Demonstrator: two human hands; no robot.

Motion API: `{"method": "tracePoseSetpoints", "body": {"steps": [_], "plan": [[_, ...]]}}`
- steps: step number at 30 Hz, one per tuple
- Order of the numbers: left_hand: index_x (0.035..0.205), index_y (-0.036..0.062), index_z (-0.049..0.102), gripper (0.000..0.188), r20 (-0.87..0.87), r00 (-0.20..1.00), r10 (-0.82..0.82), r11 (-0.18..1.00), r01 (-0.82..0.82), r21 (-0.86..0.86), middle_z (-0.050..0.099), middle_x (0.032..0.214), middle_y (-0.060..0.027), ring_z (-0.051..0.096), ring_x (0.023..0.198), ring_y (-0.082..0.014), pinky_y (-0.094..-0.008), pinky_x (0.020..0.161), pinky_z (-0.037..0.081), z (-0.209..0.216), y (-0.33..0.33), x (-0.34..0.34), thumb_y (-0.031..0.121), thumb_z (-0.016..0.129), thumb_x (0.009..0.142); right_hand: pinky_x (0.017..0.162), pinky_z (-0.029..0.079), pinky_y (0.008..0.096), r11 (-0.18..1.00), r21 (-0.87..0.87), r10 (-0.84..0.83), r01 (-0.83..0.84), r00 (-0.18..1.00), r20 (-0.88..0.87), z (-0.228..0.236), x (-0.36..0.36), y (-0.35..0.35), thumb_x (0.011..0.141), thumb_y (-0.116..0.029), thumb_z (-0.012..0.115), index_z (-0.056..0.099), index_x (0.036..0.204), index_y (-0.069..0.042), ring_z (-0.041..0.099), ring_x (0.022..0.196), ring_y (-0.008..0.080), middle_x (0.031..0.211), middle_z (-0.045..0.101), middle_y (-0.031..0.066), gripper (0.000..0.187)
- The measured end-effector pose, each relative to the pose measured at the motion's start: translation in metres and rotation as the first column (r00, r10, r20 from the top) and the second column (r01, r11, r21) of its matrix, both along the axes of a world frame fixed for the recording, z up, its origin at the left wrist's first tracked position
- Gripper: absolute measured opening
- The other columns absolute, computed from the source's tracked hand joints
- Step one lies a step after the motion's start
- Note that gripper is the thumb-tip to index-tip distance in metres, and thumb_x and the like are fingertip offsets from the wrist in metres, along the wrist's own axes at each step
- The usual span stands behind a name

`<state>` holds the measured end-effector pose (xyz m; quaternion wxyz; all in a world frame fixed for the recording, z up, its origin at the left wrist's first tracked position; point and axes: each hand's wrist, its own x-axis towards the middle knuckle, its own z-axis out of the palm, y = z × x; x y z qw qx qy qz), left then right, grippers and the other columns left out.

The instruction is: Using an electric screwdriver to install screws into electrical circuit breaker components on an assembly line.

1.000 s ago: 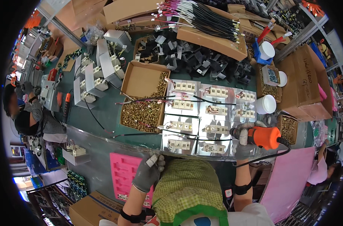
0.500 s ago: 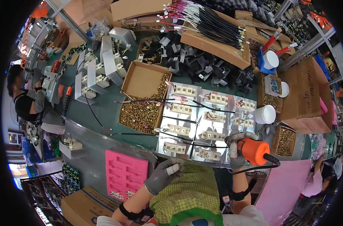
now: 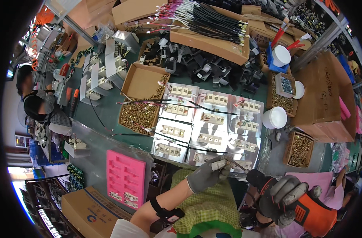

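Observation:
In my right hand is an orange and black electric screwdriver, its thin bit pointing up and left. My left hand, in a grey glove with white wrapping on a finger, pinches close to the bit's tip. Anything between those fingers is too small to make out. Just beyond, along the bench's front edge, lie shiny metal plates in rows. Cream terminal blocks sit on the plates, and black cables run across them.
Left of the plates stands a carton of brass fittings. A pink foam tray lies at front left. White tubs and a small box of brass parts stand right. Cables fill a carton behind. A co-worker is far left.
My left hand has moved right, from over my lap to the bench edge. My right hand has drawn the screwdriver down and right, turning its bit toward my left fingers. The view has shifted slightly.

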<state>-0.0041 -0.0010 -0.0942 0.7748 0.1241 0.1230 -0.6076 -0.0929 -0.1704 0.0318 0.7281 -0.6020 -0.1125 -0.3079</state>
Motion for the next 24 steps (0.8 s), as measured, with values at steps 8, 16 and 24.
{"method": "tracePoseSetpoints", "body": {"steps": [8, 16, 24], "plan": [[0.101, 0.0061, 0.052, 0.018, -0.085, 0.994, -0.064, 0.997, 0.066, 0.03, 0.044, 0.077, -0.0005, 0.036, 0.062, -0.0092, -0.0207, 0.053, 0.032, 0.001, -0.034, -0.011, 0.018, 0.053, 0.086, 0.044, 0.045, 0.0256, 0.905, 0.178, -0.418, 0.386, 0.884, 0.21, 0.0, -0.018, -0.002, 0.076, -0.016, 0.063, 0.031, 0.124, -0.002, 0.049, 0.051, 0.0123, 0.069, 0.052, 0.0041, 0.06], [0.101, 0.0021, 0.054, 0.033, 0.585, 0.655, -0.478, 0.835, 0.13, 0.535, 0.048, 0.065, 0.0004, 0.04, 0.055, -0.0063, -0.0213, 0.049, 0.034, 0.006, -0.041, -0.001, 0.032, 0.047, 0.09, 0.036, 0.043, 0.0239, 0.977, -0.018, -0.203, 0.211, 0.956, 0.211, -0.01, -0.027, -0.024, 0.076, -0.017, 0.065, 0.011, 0.137, -0.003, 0.048, 0.044, 0.0124, 0.07, 0.054, 0.004, 0.082], [0.115, 0.0088, 0.047, 0.035, 0.574, -0.195, -0.795, 0.6, -0.389, 0.699, 0.059, 0.074, -0.0096, 0.059, 0.071, -0.0253, -0.0384, 0.058, 0.046, -0.031, -0.066, 0.026, 0.019, 0.053, 0.082, 0.041, 0.045, 0.0322, 0.894, 0.161, -0.445, 0.419, 0.873, 0.198, -0.057, -0.045, -0.068, 0.074, -0.019, 0.069, 0.027, 0.125, -0.007, 0.049, 0.046, 0.0199, 0.073, 0.054, 0.0107, 0.067]]}}
